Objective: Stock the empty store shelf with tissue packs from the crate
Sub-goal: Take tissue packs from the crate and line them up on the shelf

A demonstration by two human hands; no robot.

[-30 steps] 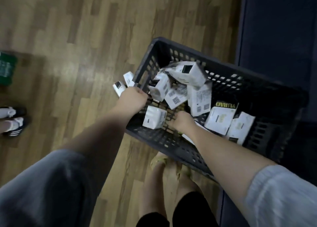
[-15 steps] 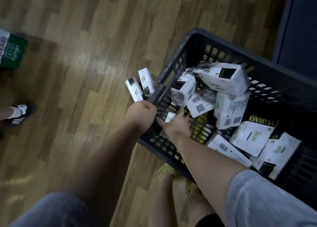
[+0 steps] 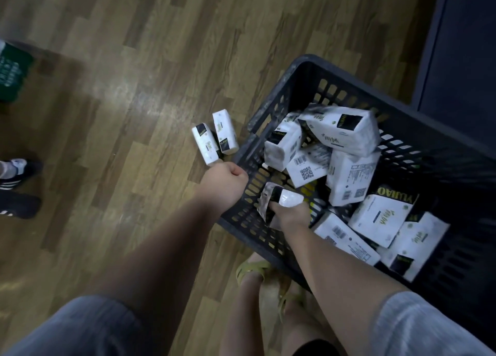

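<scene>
A dark slatted crate of white tissue packs is seen from above on a wood-plank floor. Inside the crate's near-left corner, one small tissue pack is gripped by the right hand, fingers curled round it; pack is blurred. The left hand is balled into a fist at the crate's left rim, its thumb tucked across the knuckles; whether the rim is gripped or merely touched cannot be told. Approx. a dozen more packs are heaped loosely in the crate, w/ a large pack tilted on top toward the far side. Two small packs are left on the floor just beside the crate's left wall, outside it. A yellow sandal is seen below the crate's near edge. Well left of the crate, a black striped shoe & a green box are cut off at the frame edge.
</scene>
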